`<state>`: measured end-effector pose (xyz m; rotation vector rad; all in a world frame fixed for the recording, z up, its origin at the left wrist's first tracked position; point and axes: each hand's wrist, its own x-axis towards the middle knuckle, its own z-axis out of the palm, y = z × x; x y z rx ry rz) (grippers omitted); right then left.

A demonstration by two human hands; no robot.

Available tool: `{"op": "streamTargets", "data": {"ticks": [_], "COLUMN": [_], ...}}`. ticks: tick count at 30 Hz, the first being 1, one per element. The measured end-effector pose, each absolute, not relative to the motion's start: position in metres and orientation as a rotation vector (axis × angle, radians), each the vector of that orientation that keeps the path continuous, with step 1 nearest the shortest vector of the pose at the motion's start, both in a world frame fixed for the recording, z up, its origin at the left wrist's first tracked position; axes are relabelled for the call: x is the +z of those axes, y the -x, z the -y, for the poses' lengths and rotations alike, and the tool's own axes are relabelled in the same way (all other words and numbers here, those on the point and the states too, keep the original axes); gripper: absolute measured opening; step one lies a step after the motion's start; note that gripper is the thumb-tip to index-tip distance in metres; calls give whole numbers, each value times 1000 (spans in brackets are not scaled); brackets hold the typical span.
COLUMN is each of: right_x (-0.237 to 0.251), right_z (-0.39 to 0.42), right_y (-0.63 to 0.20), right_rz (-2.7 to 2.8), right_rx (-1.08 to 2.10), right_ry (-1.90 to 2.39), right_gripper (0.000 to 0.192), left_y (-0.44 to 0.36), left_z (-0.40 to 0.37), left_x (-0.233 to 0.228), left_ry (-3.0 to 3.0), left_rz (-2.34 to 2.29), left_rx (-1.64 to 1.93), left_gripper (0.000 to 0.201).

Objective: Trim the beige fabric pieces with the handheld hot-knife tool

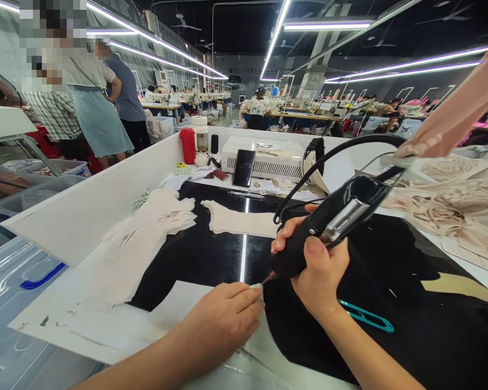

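- Head view: a black, pen-like corded tool (309, 238) is gripped in the closed right hand (315, 268), its thin tip lowered to the corner of a pale fabric piece (174, 309).
- That piece is pinned flat on the glossy black counter (390, 271) by the left hand (223, 317), fingers curled down at the corner.
- The step in hand is judged to be trimming or sealing that edge; steady tip pressure and taut cloth are called for next.
- Cream cut pieces (146, 238) are stacked at the left, soft and matte; lace heaps (459, 211) lie at the right.
- Teal snips (366, 317) rest just beside the right wrist.
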<state>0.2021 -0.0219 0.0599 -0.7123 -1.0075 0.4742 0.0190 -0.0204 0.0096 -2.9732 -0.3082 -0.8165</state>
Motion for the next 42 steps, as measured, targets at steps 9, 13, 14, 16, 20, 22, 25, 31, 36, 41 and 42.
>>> {"op": "streamTargets", "data": {"ticks": [9,13,14,16,20,22,25,31,36,41,42], "right_x": [56,58,58,57,54,55,57,58,54,56,56], "right_z": [23,22,21,21,20,19,19,18,17,18,18], "right_y": [-202,-200,-200,-199,-198,-198,-197,-191,-189,-190,-190], "right_rz": [1041,1000,1001,1017,1025,1023,1015,1031,1062,1057,1053], "right_rx": [458,464,464,469,462,459,467,494,504,500,500], "right_ry": [740,704,694,688,730,733,717,676,643,647,642], "right_gripper": [34,36,37,37,33,32,35,37,27,28,28], "left_y": [-19,-19,-19,-18,-18,-19,-19,-18,-18,-18,-18], "left_z": [21,21,21,21,21,21,20,20,21,21,21], "left_x": [8,6,6,5,4,3,3,7,10,11,11], "left_ry": [2992,2971,2965,2968,2974,2962,2945,2937,2916,2921,2921], "left_rz": [333,317,312,318,329,326,317,302,281,286,288], "left_rx": [-771,-795,-803,-792,-746,-759,-785,-756,-760,-772,-767], "left_gripper": [25,25,24,23,23,23,23,25,26,26,26]}}
